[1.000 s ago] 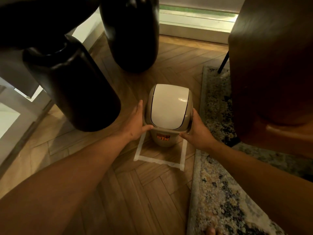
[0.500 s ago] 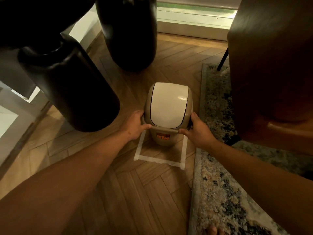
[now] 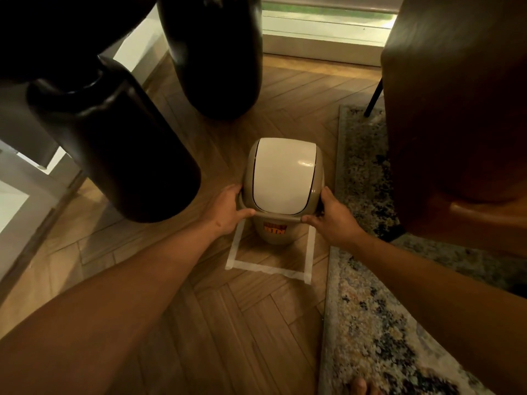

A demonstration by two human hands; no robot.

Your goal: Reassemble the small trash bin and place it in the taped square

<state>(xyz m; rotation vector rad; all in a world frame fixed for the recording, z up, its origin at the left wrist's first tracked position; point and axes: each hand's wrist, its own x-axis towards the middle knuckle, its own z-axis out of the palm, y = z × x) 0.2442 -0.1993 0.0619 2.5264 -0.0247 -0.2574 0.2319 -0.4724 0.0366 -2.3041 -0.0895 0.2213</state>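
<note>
A small beige trash bin with a white swing lid stands upright on the wooden floor, inside a square marked with white tape. An orange label shows on its near side. My left hand grips the lid rim on the left, thumb along the near edge. My right hand grips the rim on the right in the same way. The far side of the taped square is hidden behind the bin.
Two large black cylinders stand to the left and behind the bin. A brown chair stands to the right on a patterned rug. A window sill runs along the back. A toe shows at the bottom edge.
Both hands have curled from resting flat beside the bin to gripping the lid rim. The bin has stayed in the taped square.
</note>
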